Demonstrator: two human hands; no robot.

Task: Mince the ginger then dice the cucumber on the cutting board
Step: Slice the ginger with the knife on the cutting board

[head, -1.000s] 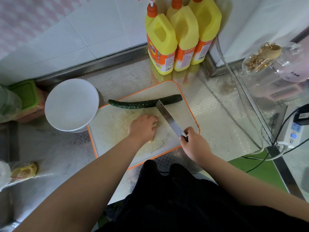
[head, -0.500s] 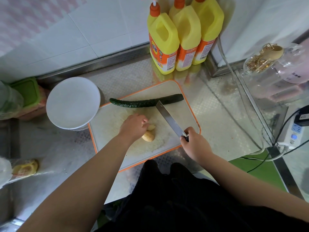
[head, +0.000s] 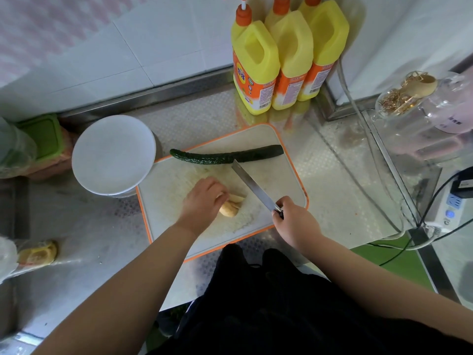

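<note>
The left hand is curling its fingers over the ginger near the middle of the cutting board, pinning it down. The right hand is gripping the knife by its handle, the blade slanting just beside the ginger. The cucumber is lying whole along the board's far edge.
</note>
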